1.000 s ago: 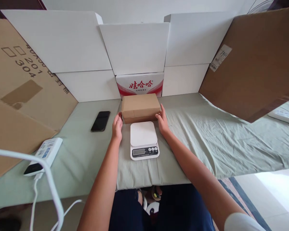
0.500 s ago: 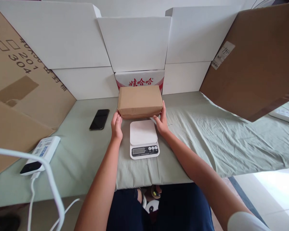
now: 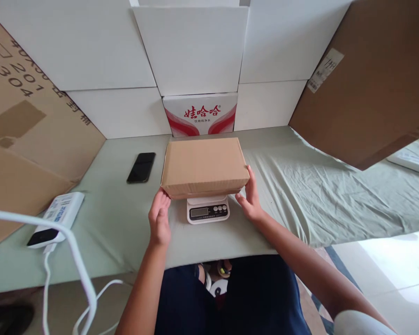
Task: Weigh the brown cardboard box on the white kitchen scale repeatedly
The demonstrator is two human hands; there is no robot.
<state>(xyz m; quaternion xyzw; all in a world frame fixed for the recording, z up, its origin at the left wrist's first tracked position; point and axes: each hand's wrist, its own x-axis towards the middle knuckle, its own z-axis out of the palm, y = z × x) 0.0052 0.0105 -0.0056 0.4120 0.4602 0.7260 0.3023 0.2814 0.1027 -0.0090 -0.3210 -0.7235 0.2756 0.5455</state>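
Both hands are gripping the cardboard box (image 3: 204, 166), left hand (image 3: 159, 218) and right hand (image 3: 250, 200) pressing its short ends, long axis running left-right, hovering over the scale (image 3: 208, 211) near the counter's (image 3: 125, 218) front edge

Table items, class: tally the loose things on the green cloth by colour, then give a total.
Brown: 1, the box held by the left hand and right hand.
White: 2, the scale and the power bank.
Black: 1, the phone.
Total: 4.
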